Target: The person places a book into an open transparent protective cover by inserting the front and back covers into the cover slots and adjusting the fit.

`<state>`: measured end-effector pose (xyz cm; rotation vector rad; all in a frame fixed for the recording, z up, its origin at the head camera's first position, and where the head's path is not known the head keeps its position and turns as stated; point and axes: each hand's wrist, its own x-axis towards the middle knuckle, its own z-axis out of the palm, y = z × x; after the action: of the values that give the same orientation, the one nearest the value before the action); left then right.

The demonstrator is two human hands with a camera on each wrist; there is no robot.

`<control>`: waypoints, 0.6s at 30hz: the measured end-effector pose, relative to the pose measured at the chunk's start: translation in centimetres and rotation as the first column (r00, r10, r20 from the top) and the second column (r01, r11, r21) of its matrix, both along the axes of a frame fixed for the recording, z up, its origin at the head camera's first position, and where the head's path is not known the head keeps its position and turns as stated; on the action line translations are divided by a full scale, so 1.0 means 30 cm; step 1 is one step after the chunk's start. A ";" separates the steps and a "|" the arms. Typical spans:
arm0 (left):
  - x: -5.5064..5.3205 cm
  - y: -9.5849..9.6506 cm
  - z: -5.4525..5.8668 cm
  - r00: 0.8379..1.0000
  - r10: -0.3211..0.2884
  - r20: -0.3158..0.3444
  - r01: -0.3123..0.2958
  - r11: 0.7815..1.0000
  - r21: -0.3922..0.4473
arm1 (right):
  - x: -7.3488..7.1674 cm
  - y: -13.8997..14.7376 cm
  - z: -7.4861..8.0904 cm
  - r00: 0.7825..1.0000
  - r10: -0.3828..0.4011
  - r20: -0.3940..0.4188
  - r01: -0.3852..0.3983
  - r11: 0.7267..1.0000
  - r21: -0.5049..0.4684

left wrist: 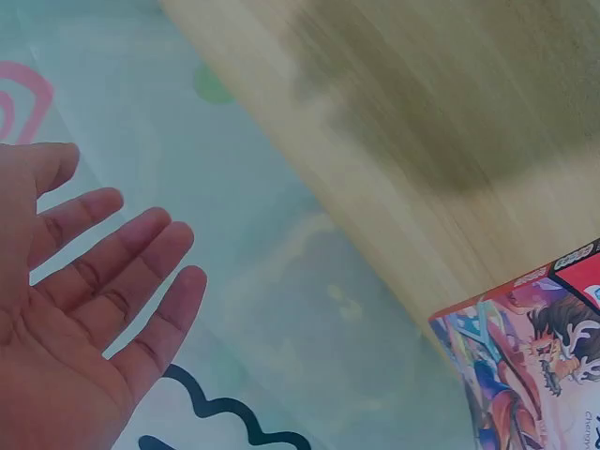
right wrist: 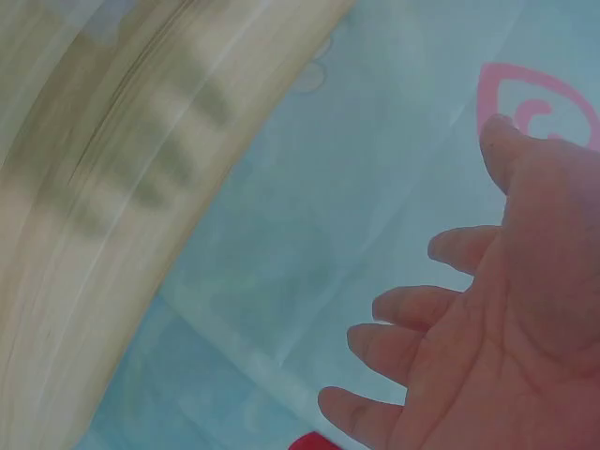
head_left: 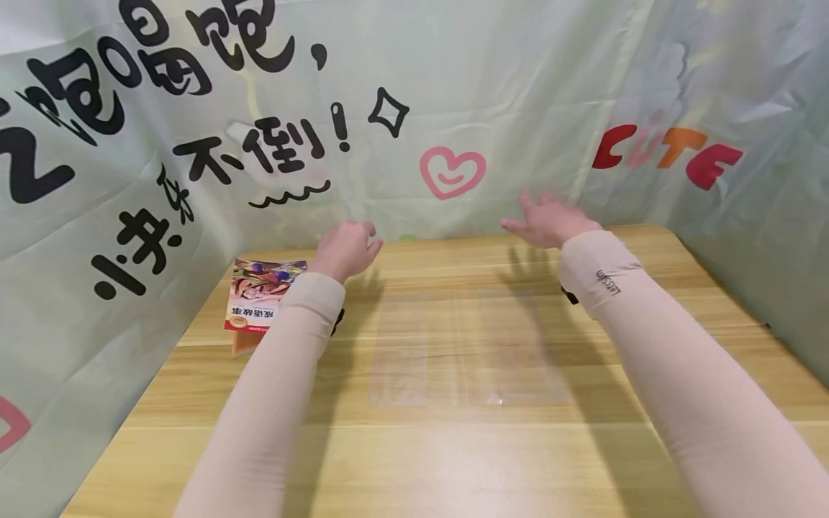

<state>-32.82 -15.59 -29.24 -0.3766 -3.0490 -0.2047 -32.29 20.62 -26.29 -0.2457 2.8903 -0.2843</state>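
Note:
My left hand (head_left: 347,250) is raised over the far left part of the table, its fingers loosely bent and nothing in them, as the left wrist view confirms. Beside it, to the left, stands a book (head_left: 259,291) with a colourful illustrated cover and a red strip; my left forearm overlaps part of it in the head view. My right hand (head_left: 549,221) hovers above the table's far edge with fingers spread and an empty palm (right wrist: 525,319). A clear plastic book cover (head_left: 401,352) lies flat on the table between my forearms, its two side flaps faintly visible.
The wooden table (head_left: 427,460) ends at a pale fabric curtain (head_left: 388,43) printed with black characters, a pink heart and coloured letters. The curtain also closes off the left and right sides.

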 end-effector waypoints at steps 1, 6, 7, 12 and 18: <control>0.005 -0.002 0.000 1.000 -0.010 -0.004 0.010 1.000 -0.005 | -0.002 -0.010 -0.002 1.000 0.005 0.001 -0.005 1.000 0.000; 0.039 -0.020 0.004 0.999 -0.041 -0.005 0.041 0.999 -0.012 | -0.012 -0.063 -0.017 0.998 0.063 -0.006 -0.063 0.998 0.010; 0.045 -0.026 0.004 0.999 -0.046 -0.003 0.046 0.999 -0.011 | -0.014 -0.074 -0.020 0.997 0.074 -0.010 -0.074 0.997 0.010; 0.078 -0.066 0.002 0.999 -0.050 0.004 0.050 0.999 -0.002 | -0.012 -0.130 -0.033 0.993 0.114 -0.018 -0.113 0.993 0.011; 0.110 -0.141 -0.005 0.999 -0.047 -0.005 0.047 0.999 0.008 | -0.016 -0.199 -0.051 0.991 0.132 -0.014 -0.131 0.991 0.016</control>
<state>-29.53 -19.81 -29.39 -0.4486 -3.0355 -0.2187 -32.78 14.64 -27.81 -0.4356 2.8736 -0.2386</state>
